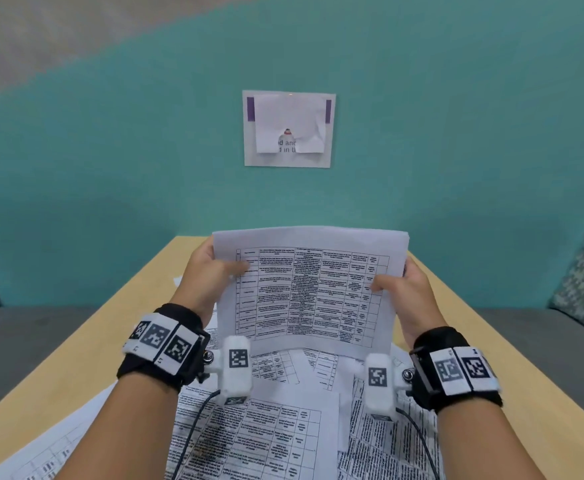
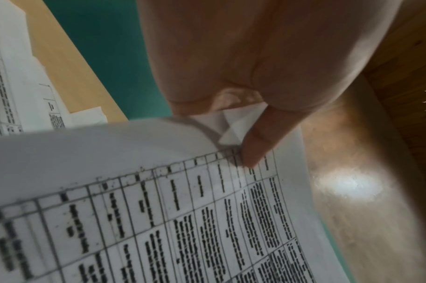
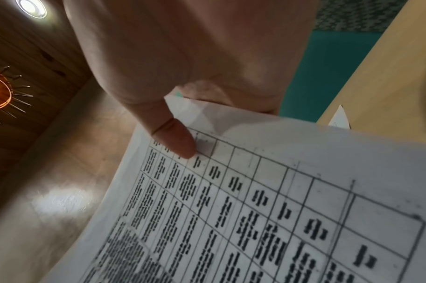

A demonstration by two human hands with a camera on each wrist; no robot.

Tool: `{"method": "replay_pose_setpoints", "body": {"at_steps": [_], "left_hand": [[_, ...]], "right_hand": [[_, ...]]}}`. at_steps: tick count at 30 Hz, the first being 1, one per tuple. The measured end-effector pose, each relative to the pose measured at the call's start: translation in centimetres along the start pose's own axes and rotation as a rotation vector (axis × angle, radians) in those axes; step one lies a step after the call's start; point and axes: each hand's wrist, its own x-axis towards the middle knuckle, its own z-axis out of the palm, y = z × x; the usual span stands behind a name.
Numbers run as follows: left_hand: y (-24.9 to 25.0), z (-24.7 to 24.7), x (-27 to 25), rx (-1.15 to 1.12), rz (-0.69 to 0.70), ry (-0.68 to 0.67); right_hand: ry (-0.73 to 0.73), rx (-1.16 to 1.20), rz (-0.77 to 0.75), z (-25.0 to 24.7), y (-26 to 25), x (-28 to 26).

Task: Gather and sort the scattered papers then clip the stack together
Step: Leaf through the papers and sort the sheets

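Observation:
A thin stack of printed papers (image 1: 309,289) with a ruled table is held up above the wooden table (image 1: 474,323), tilted toward me. My left hand (image 1: 214,268) pinches its left edge, thumb on the front, fingers behind. My right hand (image 1: 401,282) pinches the right edge the same way. The left wrist view shows the left thumb (image 2: 255,145) pressing the stack of papers (image 2: 182,210) near a folded corner. The right thumb (image 3: 177,141) presses the stack of papers (image 3: 255,210) in the right wrist view. Several loose printed sheets (image 1: 283,427) lie scattered below. No clip is visible.
A teal partition (image 1: 110,168) rises behind the table, with a taped paper notice (image 1: 288,128) on it. Grey seating (image 1: 34,341) runs along both sides. Loose sheets overhang the table's near left edge (image 1: 41,455). Bare wood shows at the far and right parts.

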Motion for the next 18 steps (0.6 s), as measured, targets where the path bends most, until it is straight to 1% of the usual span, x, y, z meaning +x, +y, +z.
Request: {"method": "replay_pose_setpoints", "body": {"at_steps": [3, 5, 7, 8, 9, 11, 12, 13, 14, 16, 18], "left_hand": [[0.9, -0.4, 0.1, -0.098, 0.019, 0.069], [1.5, -0.8, 0.2, -0.171, 0.033, 0.125], [2.0, -1.1, 0.3, -0.271, 0.024, 0.195], [2.2, -1.2, 0.3, -0.331, 0.005, 0.218], [2.3, -1.3, 0.4, -0.381, -0.024, 0.228], [2.4, -1.0, 0.3, -0.441, -0.113, 0.243], [2.3, -0.9, 0.4, -0.472, -0.159, 0.243], [2.2, -0.5, 0.3, -0.503, -0.201, 0.214], [2.1, -0.1, 0.2, -0.542, -0.241, 0.176], [1.9, 0.8, -0.2, -0.586, -0.274, 0.108], [2.0, 1.4, -0.6, -0.541, -0.248, 0.064]], "right_hand": [[0.061, 0.001, 0.009, -0.5, 0.0, 0.4], [0.129, 0.018, 0.007, -0.8, 0.1, 0.4], [0.200, 0.121, 0.018, -0.9, 0.1, 0.2], [0.197, 0.204, 0.048, -0.9, 0.0, 0.1], [0.162, 0.287, 0.098, -0.7, -0.2, -0.1], [-0.020, 0.461, 0.201, 0.1, -0.9, -0.5], [-0.114, 0.528, 0.224, 0.8, -1.3, -0.8], [-0.190, 0.580, 0.226, 1.6, -1.8, -1.2], [-0.212, 0.614, 0.221, 2.5, -1.9, -1.3], [-0.161, 0.671, 0.218, 4.0, -2.2, -1.5], [-0.052, 0.675, 0.218, 4.5, -2.2, -1.3]]}}
